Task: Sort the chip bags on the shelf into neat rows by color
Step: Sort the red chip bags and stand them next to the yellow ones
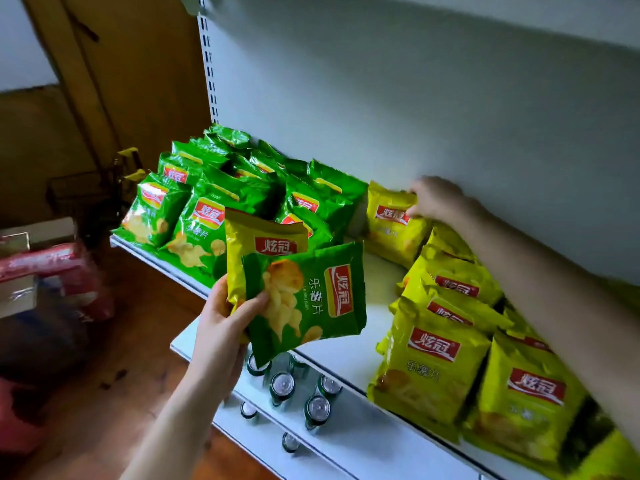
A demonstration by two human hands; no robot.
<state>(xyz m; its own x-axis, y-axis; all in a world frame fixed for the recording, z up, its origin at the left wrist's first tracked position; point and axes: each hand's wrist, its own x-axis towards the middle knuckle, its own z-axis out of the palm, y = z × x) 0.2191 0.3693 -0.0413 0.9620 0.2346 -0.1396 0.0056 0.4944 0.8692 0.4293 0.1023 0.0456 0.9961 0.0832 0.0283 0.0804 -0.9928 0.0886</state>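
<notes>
Colour explains where everything sits: the glossy green foil chip bags (207, 202) stand packed together at the left end of the white metal shelf (381, 299), and the glossy yellow foil chip bags (450, 341) lean in overlapping rows toward the right, with a bare strip of shelf between the two groups. My left hand (221, 320) is curled round two strays at once, a yellow bag (256, 237) behind and a green bag (311, 299) turned sideways in front, with the thumb pressed across the green one. I judge I am holding them off the shelf, in front of the gap, so each can go to its own side. My right hand (438, 199) reaches to the back panel and pinches the top edge of the rearmost yellow bag (391, 233), which stands at the head of the yellow rows, probably to square it up. On the lower white shelf (363, 441), dark green drink containers with silver tops (282, 384) stand loosely spaced, seen from above.
</notes>
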